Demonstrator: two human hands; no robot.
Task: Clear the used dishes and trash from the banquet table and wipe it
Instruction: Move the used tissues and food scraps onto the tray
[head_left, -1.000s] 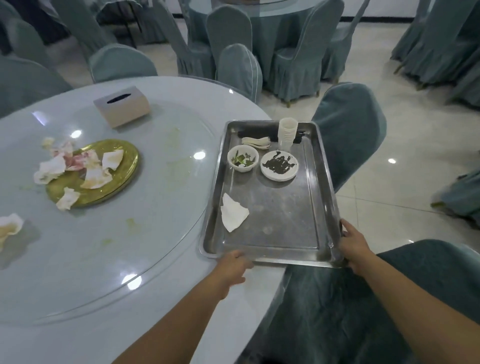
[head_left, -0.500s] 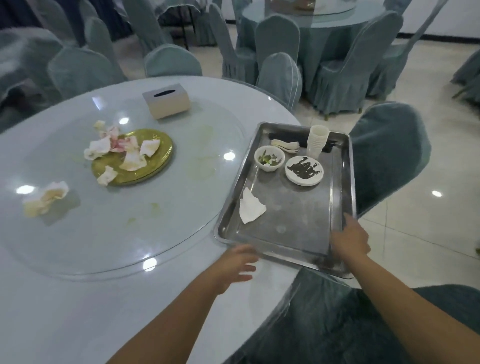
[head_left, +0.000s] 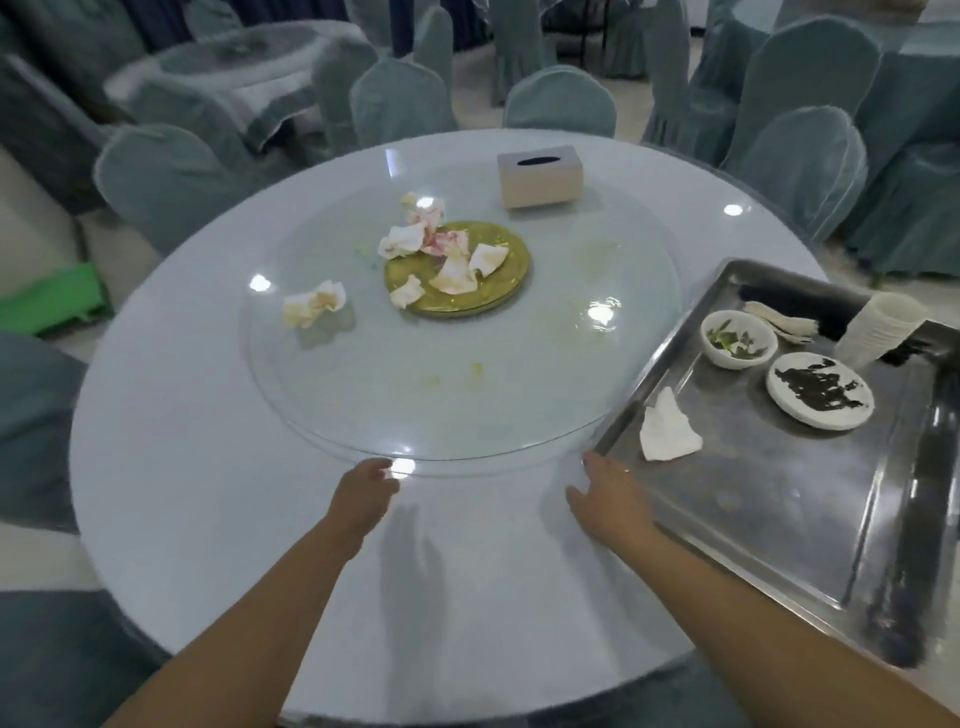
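Steel tray (head_left: 810, 499) is loaded with bowl (head_left: 738, 339), saucer (head_left: 820, 391) and cups (head_left: 880, 328); gold plate (head_left: 498, 280) and crumpled napkins (head_left: 313, 310) remain on the unwiped desk (head_left: 208, 467). Both hands (head_left: 363, 493) (head_left: 613, 493) are spread wide, nothing held.

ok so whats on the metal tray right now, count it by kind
small bowl with green scraps: 1
white plate with dark residue: 1
stack of white cups: 1
crumpled napkin: 1
white spoons, overlapping, cannot tell how many: counted as 1 pile
total: 5 on the metal tray
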